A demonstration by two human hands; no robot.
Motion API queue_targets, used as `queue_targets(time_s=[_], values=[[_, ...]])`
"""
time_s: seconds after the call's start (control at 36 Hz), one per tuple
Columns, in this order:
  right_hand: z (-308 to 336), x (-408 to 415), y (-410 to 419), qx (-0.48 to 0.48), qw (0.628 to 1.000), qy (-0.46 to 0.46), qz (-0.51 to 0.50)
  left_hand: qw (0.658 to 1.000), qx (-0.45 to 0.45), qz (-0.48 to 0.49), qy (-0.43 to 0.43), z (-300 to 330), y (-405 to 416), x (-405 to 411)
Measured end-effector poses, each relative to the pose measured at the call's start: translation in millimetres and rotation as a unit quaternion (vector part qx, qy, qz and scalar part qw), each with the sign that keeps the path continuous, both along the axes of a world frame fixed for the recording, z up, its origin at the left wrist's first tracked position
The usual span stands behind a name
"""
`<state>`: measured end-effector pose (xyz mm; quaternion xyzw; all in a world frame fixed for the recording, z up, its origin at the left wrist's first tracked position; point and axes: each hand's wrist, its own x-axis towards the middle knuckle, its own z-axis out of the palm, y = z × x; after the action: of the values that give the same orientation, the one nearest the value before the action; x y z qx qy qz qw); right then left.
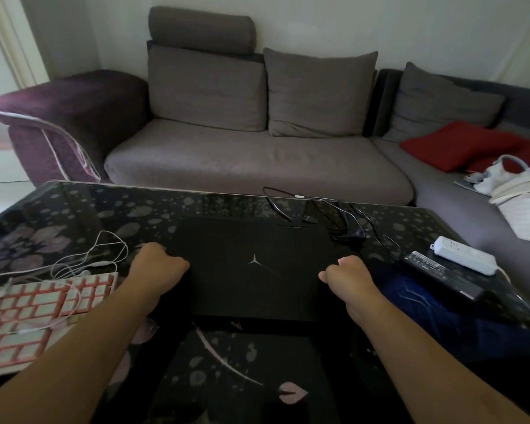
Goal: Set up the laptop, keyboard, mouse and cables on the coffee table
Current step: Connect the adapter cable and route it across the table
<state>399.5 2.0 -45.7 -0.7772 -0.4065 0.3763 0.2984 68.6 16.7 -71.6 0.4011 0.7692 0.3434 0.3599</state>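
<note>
Dead centre on the counter [74, 203]: closed black laptop [251, 267], lid down, logo up. Left hand [159, 264] curled at its 9 o'clock edge, right hand [346, 276] curled at the 3 o'clock edge; fingers hidden, so cannot tell for sure whether either grip actually clamps the case. Looks like the laptop-positioning step. Pink keyboard [34, 313] at 8 o'clock, white cable [104, 255] draped over it. Black cables [334, 215] at 1 o'clock, power brick [441, 276] and white power strip [465, 255] at 3. No mouse visible. Next, probably: square up, then lift lid; needs clearance from cables behind.
</note>
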Motion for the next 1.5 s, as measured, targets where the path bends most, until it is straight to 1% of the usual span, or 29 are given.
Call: queue_targets(time_s=[0.11,0.25,0.36,0.47,0.64,0.83,1.0,1.17,1.5], values=[[4.3,-0.4,-3.8,-0.009,1.000,-0.002,-0.002,0.999,-0.008,-0.008,0.032,5.8,-4.2,3.9],[6.6,2.3,-8.3,-0.008,1.000,-0.015,0.021,0.999,-0.006,-0.012,0.053,2.2,-3.4,0.3],[9.1,3.2,-10.6,-0.002,0.999,-0.024,0.034,0.998,-0.013,-0.013,0.057,1.4,-2.3,-0.1],[10.9,5.9,-11.4,0.005,0.998,-0.028,0.047,0.999,-0.019,-0.018,0.040,-0.2,-0.1,-1.6],[9.9,12.3,-11.6,0.001,0.997,-0.042,0.069,0.998,-0.022,-0.018,0.057,-3.0,3.5,-2.3],[12.2,10.9,-14.1,-0.001,0.996,-0.055,0.070,0.998,-0.020,-0.020,0.052,-1.0,1.5,0.5],[13.3,5.6,-16.7,0.003,0.996,-0.070,0.061,0.997,-0.007,-0.018,0.074,-9.6,1.6,-1.4],[14.6,2.3,-18.1,-0.005,0.994,-0.087,0.069,0.997,0.004,-0.026,0.078,-4.8,-6.1,0.0],[16.4,1.4,-19.6,-0.024,0.988,-0.127,0.082,0.994,-0.015,-0.029,0.100,-8.7,1.2,-0.3]])
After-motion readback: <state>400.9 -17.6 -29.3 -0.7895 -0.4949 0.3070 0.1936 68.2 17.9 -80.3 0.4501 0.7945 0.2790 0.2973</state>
